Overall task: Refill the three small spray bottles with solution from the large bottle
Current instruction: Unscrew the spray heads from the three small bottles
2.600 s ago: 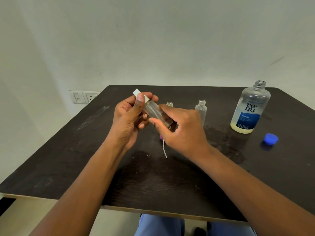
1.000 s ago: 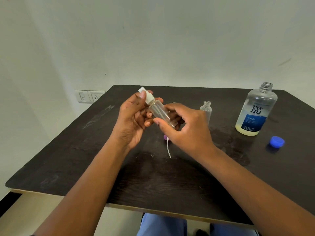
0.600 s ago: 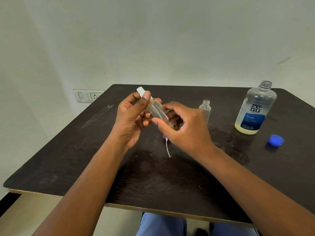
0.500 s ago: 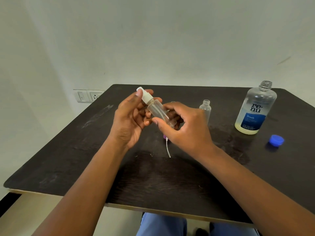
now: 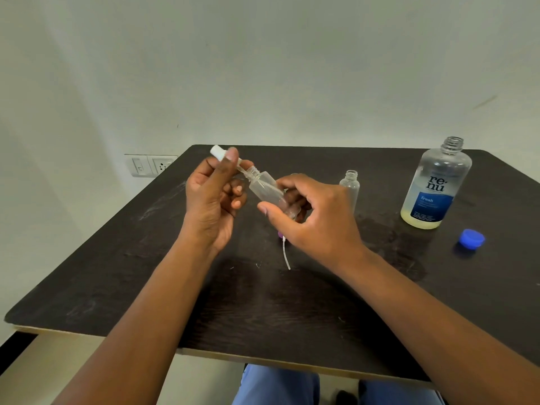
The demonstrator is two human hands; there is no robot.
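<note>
The small spray bottle (image 5: pixel 267 190) is gripped by the right hand (image 5: pixel 315 213); its white spray head (image 5: pixel 219 151), pinched by the left hand (image 5: pixel 211 194), should be drawn straight out.

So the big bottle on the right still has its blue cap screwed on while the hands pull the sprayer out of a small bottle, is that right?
Not quite. The big bottle is open; its blue cap lies on the table beside it, as the head view shows. The rest holds: the left hand pulls the sprayer from the small bottle held in the right hand.
</note>
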